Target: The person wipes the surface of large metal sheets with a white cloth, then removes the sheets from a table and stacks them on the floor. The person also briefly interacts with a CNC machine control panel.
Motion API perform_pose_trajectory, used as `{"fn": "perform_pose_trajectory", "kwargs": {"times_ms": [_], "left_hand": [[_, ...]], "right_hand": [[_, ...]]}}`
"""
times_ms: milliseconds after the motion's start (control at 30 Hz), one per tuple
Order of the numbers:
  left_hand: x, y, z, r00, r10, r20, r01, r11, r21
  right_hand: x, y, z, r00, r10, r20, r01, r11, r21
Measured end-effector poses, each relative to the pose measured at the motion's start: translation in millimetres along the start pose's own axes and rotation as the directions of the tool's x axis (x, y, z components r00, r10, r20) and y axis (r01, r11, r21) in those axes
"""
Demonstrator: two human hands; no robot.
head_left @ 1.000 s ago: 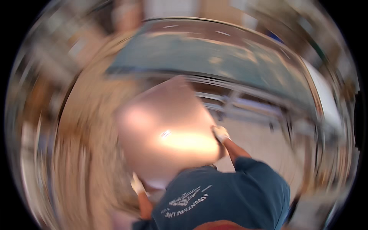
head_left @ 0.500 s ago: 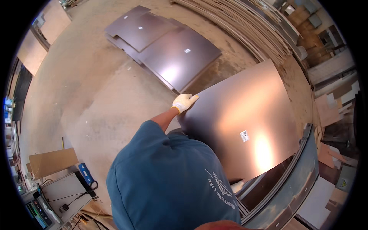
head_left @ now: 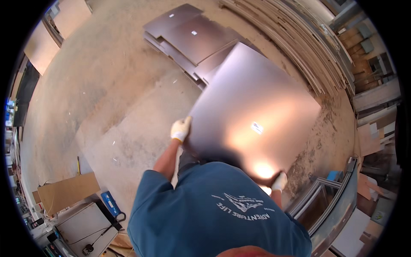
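A large, smooth brown panel (head_left: 274, 98) with a small white label (head_left: 257, 127) is held out in front of me, bright reflections on its face. My left hand (head_left: 181, 129), in a cream work glove, grips its left edge, fingers partly behind the panel. My right hand (head_left: 279, 182), gloved likewise, is closed on the edge near the lower right corner. Beyond the panel's far left edge, similar brown panels (head_left: 184, 32) lie in an uneven stack on the floor, partly covered from sight by the held one.
Long boards (head_left: 295, 43) are piled at the far right. A metal-framed machine bed (head_left: 338, 210) stands at my right. On the left are a cardboard-coloured sheet (head_left: 68, 192), a blue tool (head_left: 111, 203) and a grey table (head_left: 87, 227) with cables over the concrete floor (head_left: 107, 98).
The held panel has swung left and away from the machine bed, toward the stack, and now overlaps it in view. My right hand has come into clearer sight at the panel's edge.
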State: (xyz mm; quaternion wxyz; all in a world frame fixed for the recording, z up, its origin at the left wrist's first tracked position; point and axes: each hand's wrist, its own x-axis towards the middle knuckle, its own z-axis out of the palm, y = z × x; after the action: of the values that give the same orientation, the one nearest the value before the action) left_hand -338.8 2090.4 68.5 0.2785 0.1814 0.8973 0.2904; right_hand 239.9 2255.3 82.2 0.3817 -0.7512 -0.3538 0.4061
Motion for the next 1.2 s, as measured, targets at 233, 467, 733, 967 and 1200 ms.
{"fn": "perform_pose_trajectory", "kwargs": {"times_ms": [233, 467, 733, 967, 1200], "left_hand": [[86.4, -98.3, -132.6, 0.977, -0.200, -0.071, 0.204, 0.978, 0.054], [251.5, -115.3, -212.2, 0.941, -0.301, -0.153, 0.298, 0.954, -0.045], [530.9, -15.3, -272.9, 0.982, -0.173, -0.073, 0.184, 0.965, 0.184], [839.7, 81.3, -212.8, 0.998, 0.060, 0.000, -0.056, 0.937, 0.345], [1034.5, 137.5, -101.0, 0.972, 0.119, 0.202, -0.167, 0.956, 0.240]], "right_hand": [[-42.9, -97.1, 222.4, 0.929, -0.086, 0.360, 0.255, 0.853, -0.455], [-58.8, -122.4, 440.6, 0.905, 0.105, 0.412, 0.136, 0.847, -0.514], [-47.5, -139.8, 643.1, 0.925, 0.289, 0.245, -0.122, 0.840, -0.529], [31.9, -171.7, 832.2, 0.952, 0.302, 0.060, -0.244, 0.860, -0.448], [129.3, -133.4, 950.3, 0.945, 0.295, -0.144, -0.328, 0.849, -0.415]]}}
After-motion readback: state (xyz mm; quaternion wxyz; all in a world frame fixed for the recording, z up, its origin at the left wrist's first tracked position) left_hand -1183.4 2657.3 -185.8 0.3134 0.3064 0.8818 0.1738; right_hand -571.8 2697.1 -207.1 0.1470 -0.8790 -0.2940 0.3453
